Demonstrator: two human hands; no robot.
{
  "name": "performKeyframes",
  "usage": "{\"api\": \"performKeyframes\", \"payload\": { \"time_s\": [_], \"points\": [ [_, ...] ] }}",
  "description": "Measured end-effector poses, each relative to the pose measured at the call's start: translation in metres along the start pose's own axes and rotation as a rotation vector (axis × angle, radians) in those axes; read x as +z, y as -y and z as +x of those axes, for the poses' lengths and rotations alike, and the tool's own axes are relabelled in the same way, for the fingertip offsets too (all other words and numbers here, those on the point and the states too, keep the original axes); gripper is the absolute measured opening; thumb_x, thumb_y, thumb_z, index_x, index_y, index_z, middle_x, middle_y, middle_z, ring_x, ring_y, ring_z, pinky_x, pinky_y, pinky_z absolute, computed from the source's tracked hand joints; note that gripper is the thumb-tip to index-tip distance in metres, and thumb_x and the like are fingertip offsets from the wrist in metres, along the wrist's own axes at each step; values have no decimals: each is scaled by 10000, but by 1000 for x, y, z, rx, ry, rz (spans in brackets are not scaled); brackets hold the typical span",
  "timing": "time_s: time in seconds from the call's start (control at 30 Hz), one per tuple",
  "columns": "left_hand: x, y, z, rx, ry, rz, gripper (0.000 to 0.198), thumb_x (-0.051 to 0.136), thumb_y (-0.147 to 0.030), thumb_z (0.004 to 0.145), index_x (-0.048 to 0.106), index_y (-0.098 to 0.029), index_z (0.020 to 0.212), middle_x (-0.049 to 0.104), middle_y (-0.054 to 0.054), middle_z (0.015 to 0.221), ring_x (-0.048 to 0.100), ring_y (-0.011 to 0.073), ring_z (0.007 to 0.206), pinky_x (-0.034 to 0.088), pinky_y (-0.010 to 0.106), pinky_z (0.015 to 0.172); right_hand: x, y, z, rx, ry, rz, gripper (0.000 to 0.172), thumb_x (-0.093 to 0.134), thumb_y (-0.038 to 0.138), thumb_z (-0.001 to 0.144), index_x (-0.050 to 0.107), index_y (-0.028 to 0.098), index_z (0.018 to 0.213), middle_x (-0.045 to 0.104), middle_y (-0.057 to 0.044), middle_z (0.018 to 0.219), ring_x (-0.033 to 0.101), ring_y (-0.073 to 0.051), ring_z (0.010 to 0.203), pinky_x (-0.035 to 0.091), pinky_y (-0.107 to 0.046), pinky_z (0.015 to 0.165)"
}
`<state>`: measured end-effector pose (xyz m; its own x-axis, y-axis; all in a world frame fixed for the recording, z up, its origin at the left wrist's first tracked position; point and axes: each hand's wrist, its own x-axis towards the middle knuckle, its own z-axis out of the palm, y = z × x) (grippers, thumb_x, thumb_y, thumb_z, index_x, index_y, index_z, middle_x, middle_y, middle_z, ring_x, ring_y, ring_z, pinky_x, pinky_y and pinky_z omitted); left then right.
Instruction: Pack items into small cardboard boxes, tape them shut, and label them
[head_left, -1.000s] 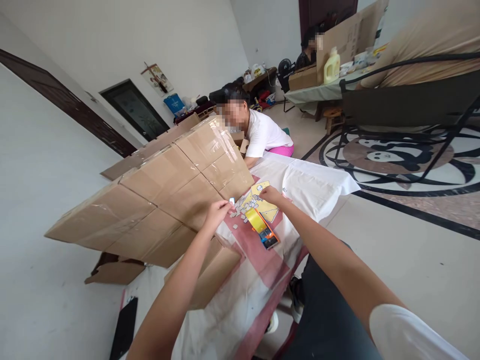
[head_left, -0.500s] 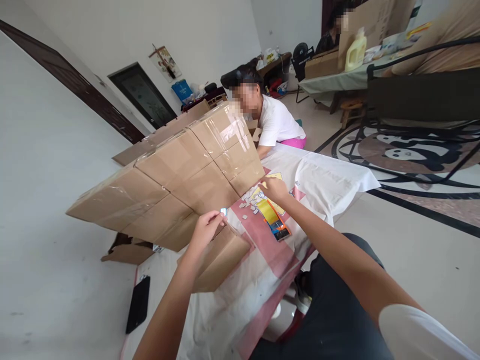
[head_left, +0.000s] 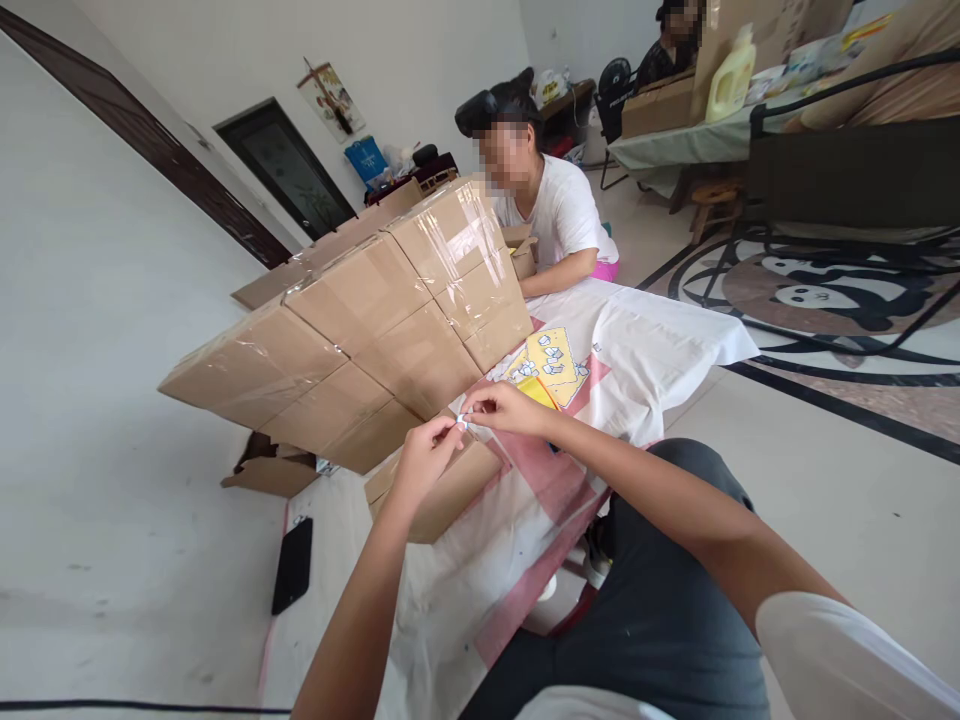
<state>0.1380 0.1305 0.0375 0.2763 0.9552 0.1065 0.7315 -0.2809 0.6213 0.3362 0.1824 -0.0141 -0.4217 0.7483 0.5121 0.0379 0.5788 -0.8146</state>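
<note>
My left hand (head_left: pixel 424 458) and my right hand (head_left: pixel 501 407) meet over the low cloth-covered table (head_left: pixel 645 340), both pinching one small white piece (head_left: pixel 462 421) between their fingertips. Just beyond my right hand lies a yellow sheet (head_left: pixel 551 362) with several small white pieces on it. A corner of a yellow tape dispenser (head_left: pixel 538 391) shows behind my right hand. A flat cardboard box (head_left: pixel 442 490) lies under my left hand.
A wall of taped cardboard boxes (head_left: pixel 360 330) stands along the table's left side. A person in a white shirt (head_left: pixel 559 215) sits at the far end. A black phone (head_left: pixel 292 565) lies on the floor at left. Another person sits behind a far table (head_left: pixel 675 145).
My right hand has drawn back from the yellow sheet to meet my left hand, and both now pinch the small white piece. The view has shifted, hiding most of the tape dispenser.
</note>
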Motion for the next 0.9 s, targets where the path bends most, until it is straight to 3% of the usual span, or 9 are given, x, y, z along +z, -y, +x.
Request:
{"api": "performKeyframes", "payload": {
  "time_s": [0.1,0.17,0.27,0.33,0.47,0.57,0.7,0.9],
  "points": [
    [-2,7,-2,-47,-46,103,315,537,-524,906,715,-264,895,692,-9,708,644,190,717,458,292,691,1,0,-3,-12,-1,-7,167,633,293,881,721,151,867,620,1,701,513,-125,634,362,-247,624],
    [-6,19,-3,-118,-138,210,326,521,-518,905,721,-277,993,718,25,791,666,235,807,472,341,760,1,-2,-4,25,-58,22,137,635,279,871,687,158,832,596,9,693,510,-130,644,358,-253,638],
    [-15,47,-7,-233,-268,362,461,462,-556,916,678,-247,1182,701,152,1171,590,384,1177,420,529,982,2,-13,-3,155,-101,146,112,643,262,847,621,174,783,564,22,714,496,-129,675,361,-256,662],
    [-20,67,-12,-283,-246,403,532,438,-586,917,651,-227,1247,634,195,1329,506,445,1294,358,627,1039,4,-22,0,229,-77,210,115,645,251,830,586,180,761,559,24,739,495,-125,694,366,-252,669],
    [-31,98,-23,-268,-66,361,501,355,-601,958,667,-289,1195,703,92,1274,613,339,1198,425,526,1040,19,-41,3,350,16,314,119,611,275,832,536,198,780,529,43,683,494,-116,634,363,-231,598],
    [-37,108,-29,-220,-5,349,464,390,-586,956,651,-304,1216,693,51,1307,597,285,1234,411,454,1078,39,-52,1,443,101,418,105,608,279,803,540,199,800,553,36,685,524,-114,619,371,-212,551],
    [-38,112,-34,-205,2,371,481,375,-579,964,639,-285,1238,677,77,1323,577,293,1248,387,476,1091,57,-62,-10,519,142,552,119,627,272,764,553,197,820,595,17,736,543,-106,647,396,-193,550],
    [-31,110,-30,-177,30,413,483,371,-605,966,641,-297,1222,674,84,1321,574,313,1249,379,496,1074,56,-75,-37,607,159,639,161,689,275,747,591,191,843,621,14,758,556,-104,643,413,-185,525]
  ]
}}
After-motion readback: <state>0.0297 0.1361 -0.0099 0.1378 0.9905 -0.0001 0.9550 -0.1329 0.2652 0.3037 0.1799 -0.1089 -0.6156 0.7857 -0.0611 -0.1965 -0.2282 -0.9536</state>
